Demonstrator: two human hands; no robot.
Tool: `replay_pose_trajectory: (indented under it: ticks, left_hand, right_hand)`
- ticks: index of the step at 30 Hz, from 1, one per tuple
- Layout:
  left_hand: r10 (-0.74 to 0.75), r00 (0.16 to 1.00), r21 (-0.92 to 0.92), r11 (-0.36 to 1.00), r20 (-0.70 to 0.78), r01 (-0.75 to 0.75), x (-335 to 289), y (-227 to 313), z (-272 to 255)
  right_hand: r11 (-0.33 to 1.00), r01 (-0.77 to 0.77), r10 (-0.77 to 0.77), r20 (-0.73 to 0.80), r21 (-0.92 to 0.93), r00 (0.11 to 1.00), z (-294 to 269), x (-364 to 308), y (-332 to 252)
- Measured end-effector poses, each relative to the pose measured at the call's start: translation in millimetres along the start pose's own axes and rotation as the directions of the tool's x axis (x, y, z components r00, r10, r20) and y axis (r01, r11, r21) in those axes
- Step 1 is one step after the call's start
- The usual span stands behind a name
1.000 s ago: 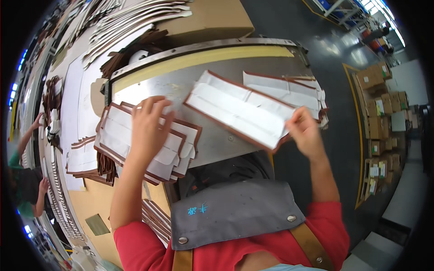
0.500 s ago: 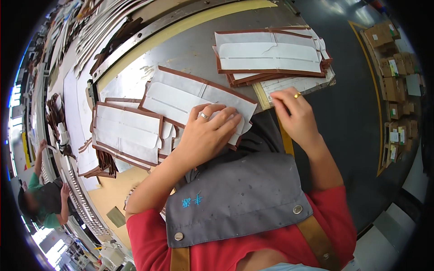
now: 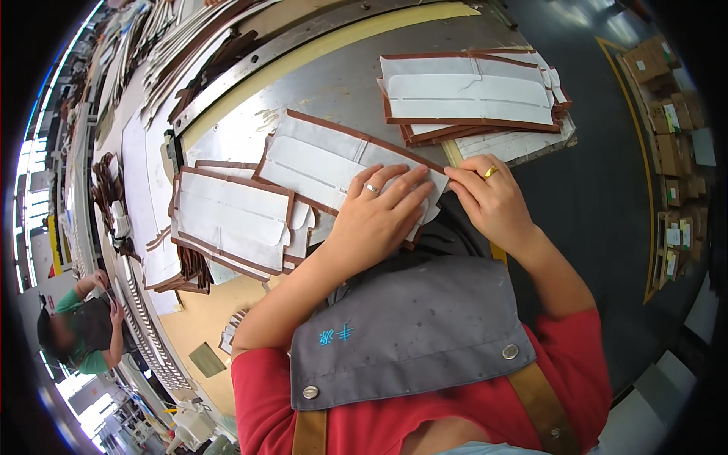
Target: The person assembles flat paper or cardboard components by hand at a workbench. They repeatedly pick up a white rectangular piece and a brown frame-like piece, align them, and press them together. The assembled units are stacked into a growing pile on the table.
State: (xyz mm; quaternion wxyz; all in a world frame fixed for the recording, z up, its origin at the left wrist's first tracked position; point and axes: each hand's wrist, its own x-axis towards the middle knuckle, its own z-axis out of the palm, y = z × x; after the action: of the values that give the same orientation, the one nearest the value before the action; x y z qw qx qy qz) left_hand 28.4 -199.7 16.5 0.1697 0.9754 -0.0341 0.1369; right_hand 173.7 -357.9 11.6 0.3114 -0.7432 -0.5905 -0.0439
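Observation:
A flat white panel with brown edging (image 3: pixel 318 155) lies slantwise on the metal table, its near right end over the table's edge by my apron. My left hand (image 3: pixel 383 208), with a ring on it, rests on that end with its fingers stretched out and slightly apart. At the panel's right corner, the thumb and forefinger of my right hand (image 3: pixel 493 201) are pinched together on the brown edging. To the left, a stack of similar brown-edged panels (image 3: pixel 231 216) sits partly under the slanted one. Another such stack (image 3: pixel 470 95) stands at the far right of the table.
The metal table (image 3: pixel 334 87) has a yellow strip (image 3: pixel 364 30) along its far side. Bundles of brown and white pieces (image 3: pixel 178 68) lie beyond it. Cardboard boxes (image 3: pixel 671 155) line the right side past the dark floor (image 3: pixel 584 197). A co-worker (image 3: pixel 83 326) is at the far left.
My right hand has come left and down to the panel's corner and now pinches it. My left hand stays on the panel. The whole view has shifted slightly.

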Motion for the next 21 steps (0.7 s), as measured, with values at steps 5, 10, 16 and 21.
replay_pose_trajectory:
  ticks: [5, 10, 16, 21]
  left_hand:
    - [-0.012, 1.000, 0.025, 1.000, -0.005, 0.012, 0.4, 1.9, 4.5]
    - [-0.039, 0.999, 0.030, 0.999, -0.026, 0.040, -0.8, 1.9, 7.7]
    - [-0.047, 0.999, 0.035, 0.998, -0.015, 0.048, 4.0, 3.6, 4.6]
    - [-0.089, 0.995, -0.026, 0.996, 0.039, 0.090, 2.6, 3.6, -1.0]
  right_hand:
    - [0.964, 0.071, -0.063, 0.042, -0.256, 0.997, 5.8, -8.2, -16.0]
    - [0.987, -0.062, 0.064, 0.008, -0.145, 0.998, 5.0, -11.0, -19.5]
    - [0.986, -0.168, 0.168, -0.123, 0.011, 0.978, -8.2, -16.1, -4.2]
    - [0.990, -0.063, 0.061, -0.024, -0.122, 0.998, 4.2, -15.3, -12.2]
